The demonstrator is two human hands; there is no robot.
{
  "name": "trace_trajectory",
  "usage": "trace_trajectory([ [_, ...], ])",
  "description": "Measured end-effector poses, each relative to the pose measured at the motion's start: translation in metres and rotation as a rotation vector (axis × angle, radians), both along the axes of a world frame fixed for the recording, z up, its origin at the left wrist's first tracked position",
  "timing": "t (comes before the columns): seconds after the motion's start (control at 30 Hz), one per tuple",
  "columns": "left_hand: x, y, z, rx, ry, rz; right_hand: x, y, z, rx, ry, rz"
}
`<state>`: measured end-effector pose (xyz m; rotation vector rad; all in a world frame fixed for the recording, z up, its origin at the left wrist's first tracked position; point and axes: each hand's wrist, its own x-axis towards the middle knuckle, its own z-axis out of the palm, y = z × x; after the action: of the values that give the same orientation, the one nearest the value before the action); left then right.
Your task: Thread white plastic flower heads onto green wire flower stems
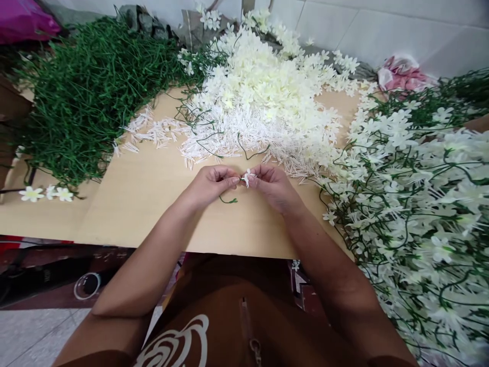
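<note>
Both hands meet above the tabletop, fingertips almost touching. My left hand (219, 182) pinches a thin green plastic stem (229, 202), whose lower end curls out beneath the fingers. Between finger and thumb of my right hand (273, 184) is a small white artificial flower (248, 177), its petals facing the left fingertips. Whether stem and flower are joined I cannot tell, as the fingers cover that spot. Just beyond the hands, a few loose green stems (250, 153) lie at the edge of a heap of white stamen sticks (237, 135).
Green stems (87, 86) are piled at the left, and white petals (263, 76) at the back. Many flowers on stems (428, 214) fill the right side. Several finished-looking blooms (46, 193) lie at the left on the wooden table (141, 204). A pink-and-white cloth (405, 76) sits behind.
</note>
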<state>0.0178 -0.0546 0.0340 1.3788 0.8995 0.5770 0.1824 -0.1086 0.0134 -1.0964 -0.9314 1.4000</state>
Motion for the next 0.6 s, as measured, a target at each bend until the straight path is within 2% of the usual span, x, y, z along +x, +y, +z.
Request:
trace_trajectory([
  [0.23, -0.0032, 0.0040, -0.0024, -0.012, -0.009, 0.001, 0.0013, -0.0007, -0.0015, -0.063, 0.085, 0.008],
  [0.6, -0.0004, 0.0029, -0.0046, 0.032, 0.031, -0.002, -0.0040, -0.0032, -0.0068, 0.020, -0.105, -0.078],
])
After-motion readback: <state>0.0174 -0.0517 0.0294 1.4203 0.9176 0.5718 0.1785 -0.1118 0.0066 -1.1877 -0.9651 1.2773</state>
